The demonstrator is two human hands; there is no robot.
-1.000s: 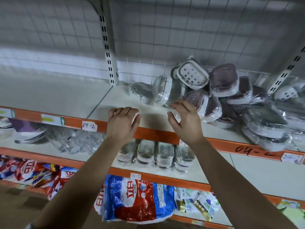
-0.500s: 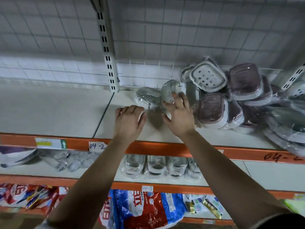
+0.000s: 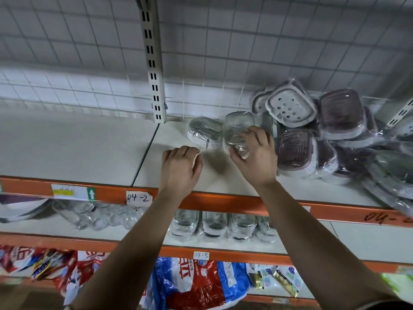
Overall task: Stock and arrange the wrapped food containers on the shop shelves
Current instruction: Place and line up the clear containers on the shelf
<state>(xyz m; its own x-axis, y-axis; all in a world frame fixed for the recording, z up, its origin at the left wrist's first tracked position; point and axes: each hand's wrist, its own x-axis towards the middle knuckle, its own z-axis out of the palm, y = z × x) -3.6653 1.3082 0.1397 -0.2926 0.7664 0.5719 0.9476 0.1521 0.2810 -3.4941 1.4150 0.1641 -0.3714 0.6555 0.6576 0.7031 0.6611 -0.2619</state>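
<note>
right grip [image 3: 257, 159] grasping clear wrapped container [image 3: 238, 126], tilted on shelf [image 3: 78, 148] | left grip [image 3: 180, 167] curled, hold cannot tell | risk: slick wrap slips; bump topples leaning purple-lidded pile [image 3: 340, 115] at right

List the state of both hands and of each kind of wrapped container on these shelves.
Right hand: grips the clear wrapped plastic container, which is tilted up on end.
Left hand: knuckles up on the white top shelf, fingers curled; contents unclear.
Second clear wrapped container: lying on the shelf beside the held one.
Purple-lidded wrapped containers: heaped untidily at right.
Clear containers on the lower shelf: standing in a row.
</note>
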